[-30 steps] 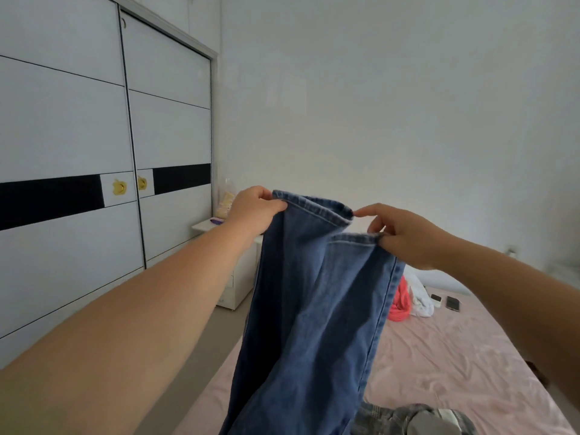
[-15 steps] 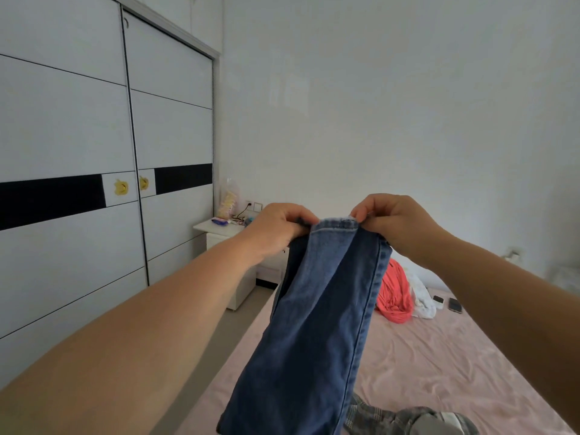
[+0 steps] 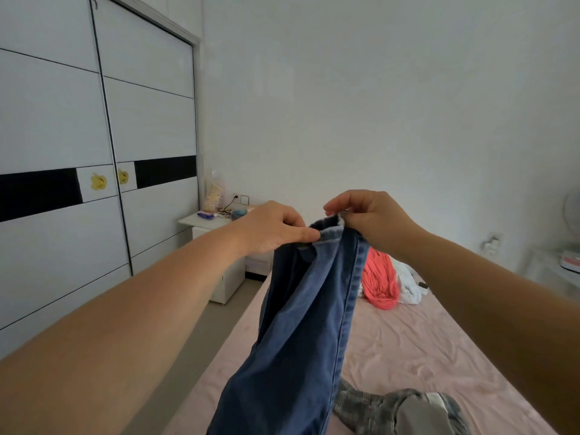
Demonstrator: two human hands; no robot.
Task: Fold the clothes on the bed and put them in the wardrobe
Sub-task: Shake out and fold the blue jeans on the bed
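- The left hand (image 3: 276, 227) and right hand (image 3: 373, 221) are holding one end of the jeans (image 3: 307, 324) up in the air above the bed (image 3: 423, 346), close together, each pinching the bunched hem between thumb and curled fingers.
- The jeans are hanging long and narrow from that grip, their legs seemingly laid together lengthwise; I am judging this as the first fold only, with the crosswise folds not yet made.
- Other clothes are waiting on the bed: a coral garment (image 3: 379, 284) and a white garment (image 3: 408, 284) lying crumpled beyond the jeans, toward the far wall, and a grey checked garment (image 3: 392, 409) lying loose just right of the jeans' lower part.
- The wardrobe (image 3: 94, 152), left of the bed, is standing with both sliding doors closed, so nothing seems put away yet; most of the task is looking undone.
- The lower end of the jeans is running out of the frame bottom, so its state is unknowable.
- The fingertips are partly sinking into denim, so exactly which layers each hand is gripping is unclear.
- A small dark object near the white garment is too small to identify.
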